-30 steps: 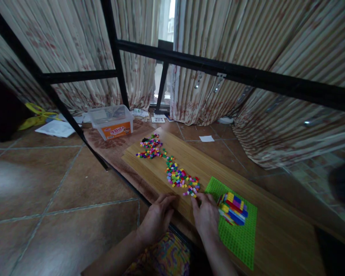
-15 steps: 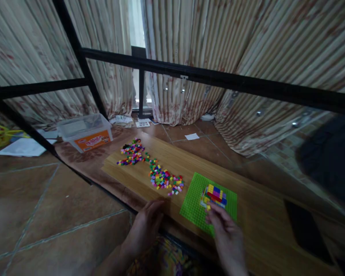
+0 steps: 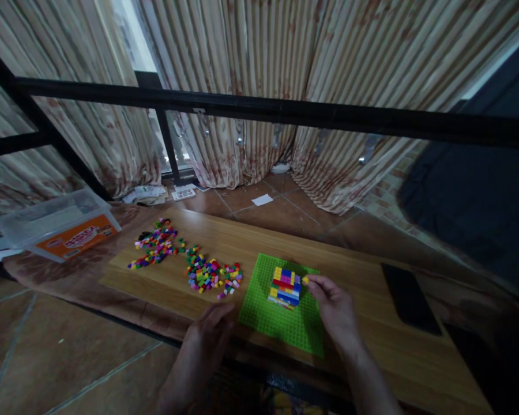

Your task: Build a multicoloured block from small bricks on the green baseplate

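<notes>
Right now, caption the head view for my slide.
Right hand holds a yellow brick beside the stack on the green baseplate; left hand rests nearby.

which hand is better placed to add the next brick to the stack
Right, probably: the right hand pinches a yellow brick just beside the stack; the left hand lies flat on the board, farther off.

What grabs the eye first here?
The green baseplate on the wooden board stands out, with a multicoloured brick block standing on it. The right hand pinches a yellow brick right beside that block, while the left hand lies at the board's near edge. A scatter of loose bricks lies left of the plate.
</notes>
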Tool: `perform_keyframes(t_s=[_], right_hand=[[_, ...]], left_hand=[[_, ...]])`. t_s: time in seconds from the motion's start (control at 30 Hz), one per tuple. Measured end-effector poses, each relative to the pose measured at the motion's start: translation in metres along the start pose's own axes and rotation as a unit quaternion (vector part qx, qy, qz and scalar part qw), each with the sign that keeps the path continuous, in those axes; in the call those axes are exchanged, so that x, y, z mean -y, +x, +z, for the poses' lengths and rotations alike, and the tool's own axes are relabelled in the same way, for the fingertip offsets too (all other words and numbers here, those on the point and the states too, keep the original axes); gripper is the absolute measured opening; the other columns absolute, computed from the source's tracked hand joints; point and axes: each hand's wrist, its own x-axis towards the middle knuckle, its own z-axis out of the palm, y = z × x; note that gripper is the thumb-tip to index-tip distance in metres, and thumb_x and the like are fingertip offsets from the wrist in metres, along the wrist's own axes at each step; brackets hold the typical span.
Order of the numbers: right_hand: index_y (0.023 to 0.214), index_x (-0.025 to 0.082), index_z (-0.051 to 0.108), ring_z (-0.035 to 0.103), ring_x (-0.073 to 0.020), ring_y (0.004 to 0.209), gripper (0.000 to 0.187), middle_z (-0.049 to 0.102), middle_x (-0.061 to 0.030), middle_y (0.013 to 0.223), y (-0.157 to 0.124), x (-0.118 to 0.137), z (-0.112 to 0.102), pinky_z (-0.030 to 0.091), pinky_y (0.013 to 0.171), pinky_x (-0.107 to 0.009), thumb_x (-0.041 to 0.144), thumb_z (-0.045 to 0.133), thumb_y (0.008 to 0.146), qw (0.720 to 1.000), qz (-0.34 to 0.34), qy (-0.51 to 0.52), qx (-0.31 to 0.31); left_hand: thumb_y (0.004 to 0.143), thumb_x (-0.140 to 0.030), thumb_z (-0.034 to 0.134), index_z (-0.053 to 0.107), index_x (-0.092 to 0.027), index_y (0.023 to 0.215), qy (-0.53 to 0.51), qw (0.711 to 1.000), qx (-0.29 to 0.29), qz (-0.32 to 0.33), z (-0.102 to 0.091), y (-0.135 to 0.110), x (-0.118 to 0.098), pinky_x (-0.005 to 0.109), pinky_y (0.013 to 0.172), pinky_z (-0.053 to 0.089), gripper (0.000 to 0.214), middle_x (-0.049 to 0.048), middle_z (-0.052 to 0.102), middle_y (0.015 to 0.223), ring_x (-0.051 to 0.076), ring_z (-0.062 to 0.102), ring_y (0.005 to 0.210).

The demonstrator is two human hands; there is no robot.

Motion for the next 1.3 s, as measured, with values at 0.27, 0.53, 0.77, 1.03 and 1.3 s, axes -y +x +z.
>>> perform_keyframes(t_s=[0.27, 0.53, 0.77, 1.03, 1.3], right_hand=[[0.084, 0.02, 0.071, 0.062, -0.0199, 0.081, 0.029, 0.07, -0.0052, 0.087, 0.002, -0.001, 0.008, 0.047, 0.073, -0.031, 0.046, 0.059, 0.077, 0.998, -0.032, -0.032, 0.035], [0.081, 0.021, 0.073, 0.063, -0.0215, 0.078, 0.031, 0.072, -0.006, 0.084, 0.009, 0.0, 0.007, 0.048, 0.071, -0.033, 0.048, 0.069, 0.068, 0.997, 0.033, 0.029, 0.062], [0.082, 0.021, 0.074, 0.062, -0.0213, 0.08, 0.031, 0.072, -0.0058, 0.086, 0.01, 0.001, 0.003, 0.046, 0.071, -0.032, 0.049, 0.067, 0.069, 0.995, 0.049, 0.016, 0.085], [0.076, 0.02, 0.074, 0.058, -0.0174, 0.068, 0.031, 0.071, -0.0045, 0.074, 0.012, 0.001, 0.004, 0.043, 0.06, -0.028, 0.046, 0.074, 0.06, 0.987, 0.124, 0.068, 0.077], [0.071, 0.018, 0.073, 0.057, -0.0165, 0.068, 0.029, 0.069, -0.0045, 0.072, 0.015, 0.005, 0.005, 0.042, 0.057, -0.025, 0.041, 0.076, 0.054, 0.979, 0.169, 0.1, 0.061]], left_hand=[[0.088, -0.023, 0.05, 0.059, -0.025, 0.113, 0.0, 0.999, 0.008, 0.038, 0.019, 0.021, -0.024, 0.031, 0.091, 0.052, 0.026, 0.0039, 0.064, 0.113, 0.017, 0.064, 0.099], [0.088, -0.023, 0.049, 0.06, -0.022, 0.113, 0.002, 0.998, 0.011, 0.069, 0.028, 0.04, -0.04, 0.031, 0.086, 0.053, 0.027, 0.0069, 0.064, 0.109, 0.018, 0.063, 0.096], [0.09, -0.021, 0.044, 0.048, -0.027, 0.129, 0.102, 0.981, 0.085, 0.142, 0.046, 0.064, -0.071, 0.036, 0.088, 0.051, 0.04, 0.0066, 0.057, 0.112, 0.02, 0.057, 0.101], [0.088, -0.018, 0.041, 0.044, -0.021, 0.133, 0.228, 0.951, 0.122, 0.171, 0.067, 0.07, -0.077, 0.042, 0.082, 0.051, 0.045, 0.0118, 0.055, 0.11, 0.027, 0.055, 0.097], [0.086, -0.014, 0.043, 0.044, -0.015, 0.131, 0.306, 0.928, 0.125, 0.172, 0.074, 0.069, -0.082, 0.04, 0.079, 0.052, 0.045, 0.0141, 0.056, 0.11, 0.027, 0.055, 0.096]])
